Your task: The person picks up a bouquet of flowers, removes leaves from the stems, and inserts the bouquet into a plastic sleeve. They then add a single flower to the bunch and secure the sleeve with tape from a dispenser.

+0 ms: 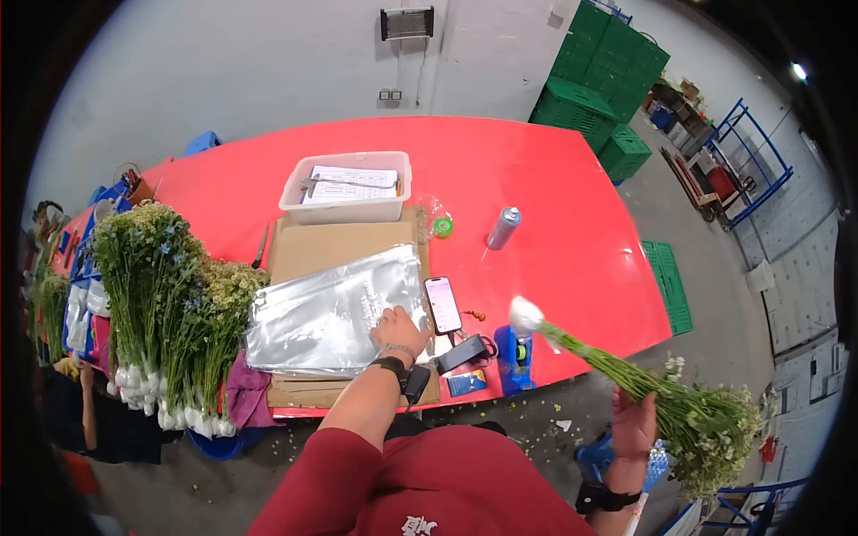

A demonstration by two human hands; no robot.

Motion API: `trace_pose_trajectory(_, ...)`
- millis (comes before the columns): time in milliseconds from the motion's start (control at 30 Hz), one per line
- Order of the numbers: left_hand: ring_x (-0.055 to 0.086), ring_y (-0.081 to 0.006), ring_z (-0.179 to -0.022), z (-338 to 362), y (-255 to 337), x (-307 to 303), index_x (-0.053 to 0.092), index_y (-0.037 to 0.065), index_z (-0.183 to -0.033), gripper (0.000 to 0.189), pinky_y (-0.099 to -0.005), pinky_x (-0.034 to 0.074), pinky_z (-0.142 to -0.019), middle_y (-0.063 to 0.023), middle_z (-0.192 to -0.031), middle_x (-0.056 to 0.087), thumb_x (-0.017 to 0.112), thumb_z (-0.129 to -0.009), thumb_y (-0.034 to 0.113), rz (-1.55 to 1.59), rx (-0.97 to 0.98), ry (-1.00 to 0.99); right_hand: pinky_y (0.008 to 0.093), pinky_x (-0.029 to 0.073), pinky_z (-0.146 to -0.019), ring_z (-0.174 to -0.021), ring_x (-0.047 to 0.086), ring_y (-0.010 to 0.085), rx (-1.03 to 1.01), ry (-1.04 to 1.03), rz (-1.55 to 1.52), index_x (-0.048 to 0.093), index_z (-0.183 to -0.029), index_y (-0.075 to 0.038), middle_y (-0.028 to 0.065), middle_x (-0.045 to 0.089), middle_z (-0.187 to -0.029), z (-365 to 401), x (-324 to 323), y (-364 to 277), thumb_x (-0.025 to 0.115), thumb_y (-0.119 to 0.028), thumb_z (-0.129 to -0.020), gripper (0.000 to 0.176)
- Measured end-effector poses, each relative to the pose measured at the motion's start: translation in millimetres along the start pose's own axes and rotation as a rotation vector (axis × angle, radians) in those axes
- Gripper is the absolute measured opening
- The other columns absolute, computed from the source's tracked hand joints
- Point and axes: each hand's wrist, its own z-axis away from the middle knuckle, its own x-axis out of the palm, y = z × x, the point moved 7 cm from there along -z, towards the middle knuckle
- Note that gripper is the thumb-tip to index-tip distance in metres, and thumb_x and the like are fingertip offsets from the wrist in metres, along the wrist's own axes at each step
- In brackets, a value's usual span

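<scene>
Observed: right hand, lower right of the frame, closed round a flower bunch by its stems, the white-wrapped end directed toward frame centre. Left hand, near centre, rests on clear plastic sheets — whether its fingers pinch one, I cannot tell. Step in hand, as I judge: picking up a sheet, bunch held ready. Next move calls for parting one layer cleanly — neighbours undisturbed.

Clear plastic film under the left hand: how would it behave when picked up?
Likely floppy: the clear plastic film looks thin and wrinkled. Probably slippery, given its glossy glare. Layers may cling together, as they lie flat, overlapping, under the left hand.
</scene>
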Motion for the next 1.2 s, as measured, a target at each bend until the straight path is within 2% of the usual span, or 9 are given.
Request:
trace_pose_trajectory(100,0.063,-0.0324,-0.114,-2.5,-8.6,4.6,0.058,0.006,-0.122,0.057,-0.0601,0.041,-0.097,-0.0159,-0.121,0.061,0.070,-0.082,0.045,-0.006,0.030,-0.056,0.0381,0.052,-0.095,-0.113,0.064,0.0283,0.021,-0.106,0.057,0.050,-0.141,-0.006,0.0120,0.064,-0.130,-17.5,52.3,32.8,0.052,-0.039,-0.105,0.049)
trace_pose_trajectory(200,0.070,-0.0392,-0.094,-1.5,-24.4,6.6,0.070,0.006,-0.100,0.027,-0.0552,0.053,-0.083,-0.0209,-0.098,0.072,0.058,-0.087,0.026,0.099,0.114,-0.036,0.0385,0.052,-0.094,-0.112,0.065,0.0278,0.094,-0.145,0.090,0.051,-0.140,-0.005,0.0121,0.064,-0.129,-36.4,81.3,65.0,0.053,-0.038,-0.105,0.048)
trace_pose_trajectory(433,0.069,-0.0441,-0.092,4.7,-85.1,-34.3,0.073,0.010,-0.095,0.023,-0.0511,0.055,-0.084,-0.0223,-0.096,0.072,0.057,-0.087,0.025,0.541,-0.204,0.050,0.0347,0.055,-0.089,-0.105,0.065,0.0241,0.219,-0.140,0.146,0.053,-0.136,-0.003,0.0117,0.066,-0.120,-77.5,137.4,99.9,0.056,-0.037,-0.104,0.047)
trace_pose_trajectory(633,0.071,-0.0344,-0.074,4.4,-112.5,-38.1,0.074,0.004,-0.076,0.021,-0.0423,0.057,-0.071,-0.0180,-0.076,0.072,0.073,-0.079,0.025,0.584,-0.072,0.019,0.0316,0.054,-0.088,-0.102,0.064,0.0211,0.170,-0.172,0.104,0.054,-0.135,-0.003,0.0109,0.066,-0.117,-114.2,138.3,95.9,0.053,-0.044,-0.104,0.051)
trace_pose_trajectory(667,0.071,-0.0334,-0.075,6.4,-111.7,-39.9,0.073,0.004,-0.076,0.023,-0.0420,0.057,-0.073,-0.0179,-0.077,0.072,0.077,-0.078,0.027,0.631,-0.072,-0.049,0.0352,0.051,-0.096,-0.112,0.062,0.0241,0.603,-0.445,-0.349,0.050,-0.140,-0.004,0.0127,0.063,-0.127,-104.9,165.5,97.1,0.047,-0.046,-0.106,0.054)
trace_pose_trajectory(733,0.069,-0.0301,-0.069,5.4,-107.4,-43.0,0.071,0.002,-0.072,0.034,-0.0400,0.056,-0.070,-0.0176,-0.072,0.070,0.086,-0.072,0.032,0.666,-0.061,-0.111,0.0382,0.049,-0.101,-0.118,0.059,0.0260,0.303,-0.477,-0.119,0.047,-0.143,-0.004,0.0141,0.059,-0.133,-106.9,177.2,83.2,0.043,-0.045,-0.107,0.055)
trace_pose_trajectory(767,0.069,-0.0301,-0.069,3.4,-105.7,-37.9,0.071,0.002,-0.072,0.034,-0.0400,0.056,-0.070,-0.0176,-0.072,0.070,0.086,-0.072,0.032,0.671,-0.067,-0.106,0.0413,0.046,-0.107,-0.125,0.056,0.0280,-0.006,-0.494,0.100,0.044,-0.146,-0.004,0.0156,0.056,-0.139,-107.0,189.0,66.4,0.040,-0.045,-0.108,0.056)
trace_pose_trajectory(967,0.067,-0.0391,-0.068,-14.3,-92.7,-14.2,0.071,-0.005,-0.077,0.055,-0.0466,0.054,-0.067,-0.0258,-0.075,0.068,0.069,-0.087,0.050,0.700,-0.092,-0.056,0.0436,0.042,-0.110,-0.132,0.050,0.0286,0.251,-0.485,-0.118,0.045,-0.146,-0.006,0.0140,0.052,-0.145,-107.3,209.0,74.6,0.042,-0.040,-0.108,0.051)
trace_pose_trajectory(1200,0.069,-0.0409,-0.084,-17.1,-86.1,4.3,0.071,-0.002,-0.087,0.038,-0.0477,0.053,-0.083,-0.0253,-0.087,0.070,0.061,-0.091,0.034,0.755,-0.051,-0.007,0.0359,0.052,-0.091,-0.110,0.063,0.0250,0.383,-0.397,-0.012,0.052,-0.139,-0.004,0.0130,0.064,-0.125,-95.5,214.5,121.0,0.052,-0.042,-0.104,0.051)
